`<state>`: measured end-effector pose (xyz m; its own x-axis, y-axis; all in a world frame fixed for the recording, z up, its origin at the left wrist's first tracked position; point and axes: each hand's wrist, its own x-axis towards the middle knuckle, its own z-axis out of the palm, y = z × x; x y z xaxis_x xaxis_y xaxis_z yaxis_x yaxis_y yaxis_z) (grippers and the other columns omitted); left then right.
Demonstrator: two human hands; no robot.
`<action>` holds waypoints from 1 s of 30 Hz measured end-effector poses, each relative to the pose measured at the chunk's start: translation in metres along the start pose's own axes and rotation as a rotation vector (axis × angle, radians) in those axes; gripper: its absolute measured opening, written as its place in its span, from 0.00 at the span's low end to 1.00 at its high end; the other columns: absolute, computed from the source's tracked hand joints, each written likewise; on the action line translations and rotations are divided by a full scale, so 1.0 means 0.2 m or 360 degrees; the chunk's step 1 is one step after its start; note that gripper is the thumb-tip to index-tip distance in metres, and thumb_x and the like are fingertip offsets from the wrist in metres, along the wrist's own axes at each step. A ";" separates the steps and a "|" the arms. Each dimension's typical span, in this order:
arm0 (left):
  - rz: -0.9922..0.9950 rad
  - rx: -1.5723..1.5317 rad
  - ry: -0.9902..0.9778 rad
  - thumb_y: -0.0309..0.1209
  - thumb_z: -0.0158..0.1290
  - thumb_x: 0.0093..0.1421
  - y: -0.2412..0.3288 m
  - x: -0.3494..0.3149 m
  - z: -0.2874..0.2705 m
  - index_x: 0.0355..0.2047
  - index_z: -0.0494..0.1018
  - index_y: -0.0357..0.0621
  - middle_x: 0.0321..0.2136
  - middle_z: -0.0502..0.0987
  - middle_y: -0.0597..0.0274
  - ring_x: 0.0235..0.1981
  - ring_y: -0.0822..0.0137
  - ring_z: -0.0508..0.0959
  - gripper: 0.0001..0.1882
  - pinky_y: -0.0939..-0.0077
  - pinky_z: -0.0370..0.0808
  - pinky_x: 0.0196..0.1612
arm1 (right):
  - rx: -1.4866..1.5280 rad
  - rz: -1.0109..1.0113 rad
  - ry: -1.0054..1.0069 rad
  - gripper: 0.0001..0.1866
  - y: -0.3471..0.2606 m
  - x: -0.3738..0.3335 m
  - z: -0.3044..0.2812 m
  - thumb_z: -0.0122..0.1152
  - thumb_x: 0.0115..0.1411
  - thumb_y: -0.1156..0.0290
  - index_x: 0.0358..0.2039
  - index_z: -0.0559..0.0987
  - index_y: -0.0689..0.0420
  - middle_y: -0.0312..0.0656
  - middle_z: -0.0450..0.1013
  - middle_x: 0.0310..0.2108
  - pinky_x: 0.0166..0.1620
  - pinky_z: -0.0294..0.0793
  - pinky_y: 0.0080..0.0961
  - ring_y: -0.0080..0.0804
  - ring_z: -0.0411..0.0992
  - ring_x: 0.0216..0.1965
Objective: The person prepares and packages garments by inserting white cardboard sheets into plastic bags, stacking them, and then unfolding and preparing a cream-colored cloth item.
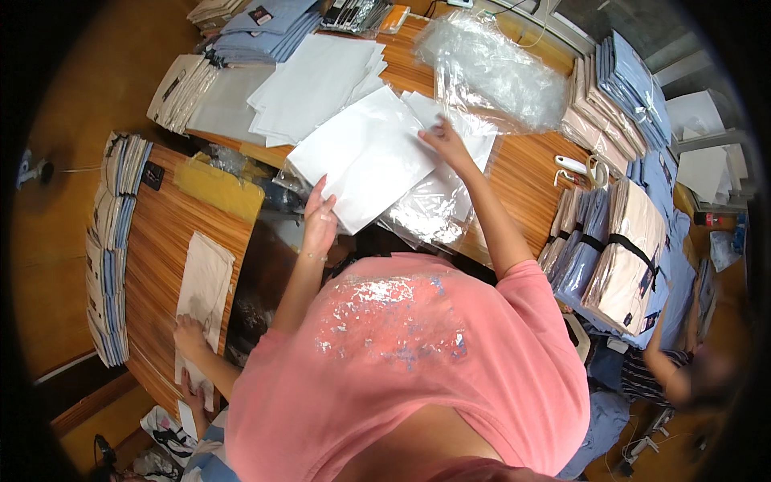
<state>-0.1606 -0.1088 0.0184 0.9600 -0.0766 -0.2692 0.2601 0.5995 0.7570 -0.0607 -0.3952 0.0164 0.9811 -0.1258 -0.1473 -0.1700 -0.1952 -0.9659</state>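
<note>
a row of folded cream and blue garments [108, 269] lines the left side of a wood-grain table [165, 249], near a flat mustard-yellow panel [217, 189]. at right, a black-strapped cream garment bundle [626, 257] stands beside a blue bundle [585, 241]; near the top lies an orange packet [393, 18].

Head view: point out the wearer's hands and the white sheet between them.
Left hand [320, 226], head view, middle of hand.
Right hand [448, 145], head view, middle of hand.
White sheet [368, 154], head view, its upper face.
</note>
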 end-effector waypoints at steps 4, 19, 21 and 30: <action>0.0135 0.0107 -0.0036 0.15 0.43 0.59 0.08 0.04 -0.20 0.60 0.55 0.39 0.57 0.60 0.53 0.57 0.60 0.63 0.28 0.63 0.61 0.60 | 0.0000 -0.0053 -0.0452 0.21 -0.07 0.00 0.04 0.62 0.54 0.62 0.44 0.75 0.62 0.42 0.75 0.32 0.38 0.70 0.23 0.26 0.72 0.35; 0.0517 0.2648 0.0780 0.24 0.55 0.50 0.68 1.13 -0.26 0.50 0.68 0.40 0.54 0.64 0.49 0.58 0.54 0.59 0.25 0.59 0.55 0.59 | -0.0322 0.0345 0.0956 0.12 0.23 0.77 -1.16 0.62 0.47 0.72 0.34 0.77 0.58 0.41 0.76 0.22 0.18 0.67 0.21 0.24 0.70 0.16; 0.1118 0.2531 0.0743 0.27 0.57 0.50 0.55 1.11 -0.03 0.52 0.66 0.41 0.55 0.62 0.46 0.60 0.49 0.54 0.27 0.53 0.50 0.60 | -0.0430 0.0330 0.1114 0.13 0.30 0.85 -1.11 0.61 0.46 0.73 0.35 0.76 0.59 0.43 0.76 0.22 0.19 0.69 0.24 0.28 0.72 0.16; 0.1578 0.2869 -0.1379 0.42 0.58 0.50 -0.59 0.98 1.07 0.61 0.56 0.51 0.64 0.47 0.50 0.66 0.45 0.42 0.39 0.33 0.43 0.60 | -0.0859 0.0104 0.1380 0.22 0.28 0.80 -1.25 0.62 0.48 0.71 0.44 0.72 0.62 0.54 0.73 0.33 0.38 0.71 0.37 0.47 0.72 0.35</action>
<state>0.0196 -0.3653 0.0042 0.4720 -0.8320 0.2915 -0.8816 -0.4429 0.1634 0.0630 -0.6700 -0.0088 0.6001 -0.7703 0.2154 -0.4498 -0.5477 -0.7055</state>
